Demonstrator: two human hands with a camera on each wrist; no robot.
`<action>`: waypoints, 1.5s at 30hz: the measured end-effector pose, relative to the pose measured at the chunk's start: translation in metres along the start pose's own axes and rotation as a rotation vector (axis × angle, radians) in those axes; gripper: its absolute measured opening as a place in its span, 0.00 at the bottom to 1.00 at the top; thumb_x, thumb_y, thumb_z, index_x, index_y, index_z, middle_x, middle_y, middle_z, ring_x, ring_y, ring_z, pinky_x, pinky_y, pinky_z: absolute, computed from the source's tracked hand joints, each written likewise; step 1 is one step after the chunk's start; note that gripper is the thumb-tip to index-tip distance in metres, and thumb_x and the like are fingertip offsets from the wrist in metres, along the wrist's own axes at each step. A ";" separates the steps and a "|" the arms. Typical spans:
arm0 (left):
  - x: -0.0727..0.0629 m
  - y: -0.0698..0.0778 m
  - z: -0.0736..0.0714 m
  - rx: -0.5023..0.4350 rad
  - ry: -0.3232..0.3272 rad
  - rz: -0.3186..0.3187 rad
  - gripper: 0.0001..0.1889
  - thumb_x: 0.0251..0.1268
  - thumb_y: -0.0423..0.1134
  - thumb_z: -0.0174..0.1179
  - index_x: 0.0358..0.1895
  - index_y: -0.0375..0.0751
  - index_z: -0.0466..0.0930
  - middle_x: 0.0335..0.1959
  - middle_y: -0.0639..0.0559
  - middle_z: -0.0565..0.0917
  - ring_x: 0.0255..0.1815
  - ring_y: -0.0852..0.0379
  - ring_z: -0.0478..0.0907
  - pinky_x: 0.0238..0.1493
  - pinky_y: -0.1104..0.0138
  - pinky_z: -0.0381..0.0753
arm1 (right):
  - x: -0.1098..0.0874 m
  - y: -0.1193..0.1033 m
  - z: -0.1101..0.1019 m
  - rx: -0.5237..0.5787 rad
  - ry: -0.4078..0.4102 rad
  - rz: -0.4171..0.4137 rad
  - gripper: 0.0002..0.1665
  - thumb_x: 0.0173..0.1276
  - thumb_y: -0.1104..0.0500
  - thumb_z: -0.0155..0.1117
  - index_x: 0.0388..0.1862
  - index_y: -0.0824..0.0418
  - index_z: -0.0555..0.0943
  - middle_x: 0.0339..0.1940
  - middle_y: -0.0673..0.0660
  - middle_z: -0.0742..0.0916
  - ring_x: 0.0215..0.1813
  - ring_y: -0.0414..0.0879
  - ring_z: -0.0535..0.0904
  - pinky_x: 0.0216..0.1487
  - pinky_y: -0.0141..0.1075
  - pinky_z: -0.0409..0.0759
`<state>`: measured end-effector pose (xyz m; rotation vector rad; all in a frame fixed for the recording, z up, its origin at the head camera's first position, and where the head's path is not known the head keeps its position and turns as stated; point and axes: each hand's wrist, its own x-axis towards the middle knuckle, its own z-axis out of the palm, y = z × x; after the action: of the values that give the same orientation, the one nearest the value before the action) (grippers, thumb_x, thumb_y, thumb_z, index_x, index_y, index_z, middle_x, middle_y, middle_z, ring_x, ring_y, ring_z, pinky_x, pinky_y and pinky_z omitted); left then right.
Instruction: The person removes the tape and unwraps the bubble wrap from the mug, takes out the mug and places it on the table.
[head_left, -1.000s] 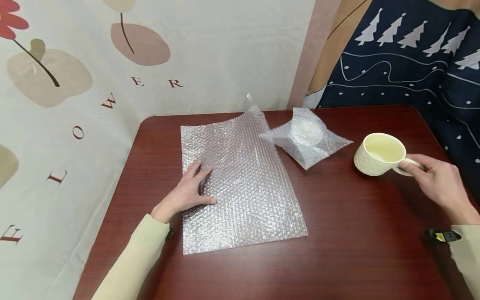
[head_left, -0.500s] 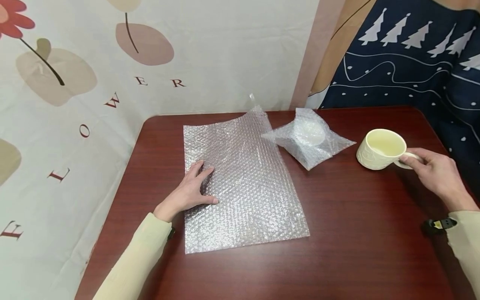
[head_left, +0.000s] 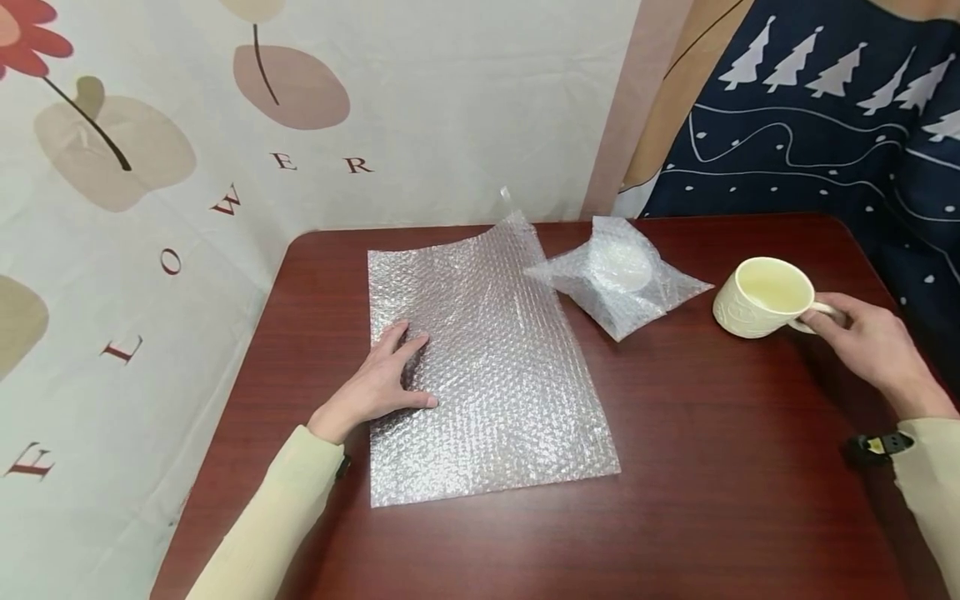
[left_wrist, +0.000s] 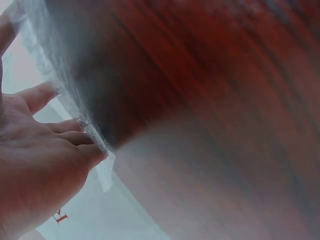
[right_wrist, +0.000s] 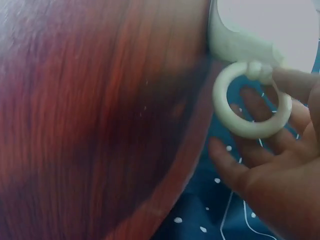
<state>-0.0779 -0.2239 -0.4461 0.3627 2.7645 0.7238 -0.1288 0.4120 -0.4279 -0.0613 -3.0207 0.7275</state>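
My left hand (head_left: 378, 383) rests with spread fingers on the left edge of a flat sheet of bubble wrap (head_left: 495, 375). In the left wrist view its fingertips touch the edge of the wrap (left_wrist: 75, 100). At the right, my right hand (head_left: 873, 350) grips the handle of a pale yellow mug (head_left: 757, 308), which is upright with a raised pattern on its side. The right wrist view shows the ring-shaped mug handle (right_wrist: 252, 130) with thumb and fingers around it. Between wrap and mug lies a bundle in bubble wrap (head_left: 622, 271) with a round pale shape inside.
Everything lies on a dark red-brown wooden table (head_left: 712, 500). A whitish cloth (head_left: 465, 100) with printed flowers and letters hangs along the left and back. Dark blue fabric (head_left: 787, 150) with white trees hangs at the back right.
Over the last second the mug has moved slightly up in the head view with my right hand still on its handle. My left hand stays in place on the wrap.
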 end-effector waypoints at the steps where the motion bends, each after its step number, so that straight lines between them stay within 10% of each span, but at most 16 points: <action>1: 0.000 0.000 0.000 0.005 -0.002 0.005 0.54 0.54 0.52 0.80 0.81 0.37 0.60 0.84 0.31 0.44 0.83 0.30 0.36 0.77 0.33 0.46 | -0.003 -0.001 -0.002 -0.003 -0.002 -0.003 0.30 0.82 0.48 0.56 0.67 0.72 0.73 0.41 0.71 0.80 0.43 0.61 0.70 0.36 0.46 0.68; 7: -0.001 0.005 -0.002 0.034 -0.021 0.020 0.51 0.59 0.53 0.75 0.80 0.34 0.59 0.82 0.25 0.44 0.82 0.25 0.33 0.78 0.34 0.39 | -0.023 -0.011 -0.020 0.007 0.064 0.014 0.36 0.81 0.53 0.52 0.79 0.72 0.61 0.70 0.80 0.69 0.65 0.77 0.65 0.66 0.72 0.62; 10: -0.002 0.008 -0.003 0.035 -0.003 0.029 0.48 0.63 0.52 0.72 0.80 0.34 0.59 0.81 0.24 0.44 0.82 0.26 0.33 0.78 0.35 0.36 | -0.037 -0.026 -0.026 0.010 0.143 0.063 0.34 0.81 0.53 0.50 0.78 0.70 0.64 0.75 0.77 0.66 0.72 0.75 0.62 0.74 0.66 0.61; 12: -0.002 0.009 -0.005 0.034 0.024 0.040 0.46 0.65 0.52 0.70 0.80 0.35 0.61 0.81 0.24 0.45 0.82 0.26 0.34 0.78 0.34 0.36 | -0.048 -0.041 -0.030 0.014 0.192 0.077 0.32 0.81 0.54 0.50 0.77 0.69 0.67 0.77 0.74 0.67 0.73 0.72 0.63 0.78 0.46 0.63; 16: 0.001 0.015 -0.005 0.069 0.101 0.063 0.41 0.68 0.53 0.68 0.77 0.34 0.66 0.81 0.26 0.52 0.81 0.24 0.42 0.76 0.30 0.41 | -0.067 -0.069 -0.032 0.038 0.269 -0.020 0.27 0.80 0.56 0.52 0.71 0.68 0.75 0.73 0.70 0.74 0.74 0.64 0.67 0.71 0.22 0.56; 21: 0.002 0.030 -0.002 0.148 0.119 0.090 0.40 0.68 0.56 0.68 0.75 0.37 0.69 0.77 0.28 0.62 0.79 0.26 0.53 0.74 0.29 0.49 | -0.077 -0.092 -0.027 0.079 0.288 -0.153 0.22 0.76 0.59 0.59 0.65 0.64 0.81 0.67 0.67 0.80 0.64 0.30 0.70 0.53 0.13 0.59; 27: 0.001 0.047 0.004 0.223 0.026 0.114 0.44 0.64 0.65 0.67 0.78 0.46 0.67 0.80 0.31 0.57 0.81 0.26 0.47 0.68 0.23 0.52 | -0.082 -0.109 -0.015 0.106 0.215 -0.260 0.19 0.76 0.61 0.61 0.62 0.63 0.83 0.69 0.65 0.79 0.68 0.61 0.72 0.63 0.19 0.58; 45: 0.008 0.035 0.001 0.246 -0.076 0.091 0.49 0.57 0.63 0.74 0.80 0.49 0.65 0.83 0.34 0.52 0.82 0.26 0.44 0.70 0.24 0.48 | -0.081 -0.129 0.020 0.192 0.091 -0.362 0.20 0.75 0.58 0.67 0.63 0.58 0.83 0.72 0.61 0.77 0.72 0.63 0.70 0.72 0.26 0.58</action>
<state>-0.0792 -0.1915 -0.4313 0.5555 2.7843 0.3792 -0.0530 0.2839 -0.3889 0.4313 -2.7452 0.9359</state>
